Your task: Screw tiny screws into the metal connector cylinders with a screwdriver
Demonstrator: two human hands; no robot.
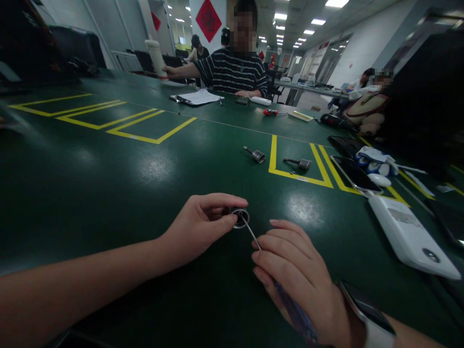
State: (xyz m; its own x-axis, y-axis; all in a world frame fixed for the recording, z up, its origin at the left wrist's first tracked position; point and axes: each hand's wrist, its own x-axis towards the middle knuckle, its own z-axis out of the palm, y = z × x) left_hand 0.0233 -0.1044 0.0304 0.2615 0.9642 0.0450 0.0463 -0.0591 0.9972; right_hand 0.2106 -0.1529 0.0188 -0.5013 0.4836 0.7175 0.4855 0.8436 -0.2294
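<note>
My left hand (203, 222) grips a small round metal cup, apparently a hole saw (245, 223), between thumb and fingers, with its open end turned towards me. My right hand (297, 270) is wrapped round a screwdriver (295, 309) with a bluish handle. The screwdriver's thin shaft reaches into the mouth of the cup; the fit of its tip inside cannot be made out. Farther up the table lie two similar metal hole saws with shanks, one hole saw (258, 155) outside the yellow tape and another hole saw (303, 164) inside it.
Yellow tape (157, 141) marks boxes on the green table (119, 193). A white device (409, 237), a phone (353, 174) and gloves (377, 159) lie at the right. Across sit a person (239, 72), a clipboard with paper (197, 96) and a red screwdriver (271, 112).
</note>
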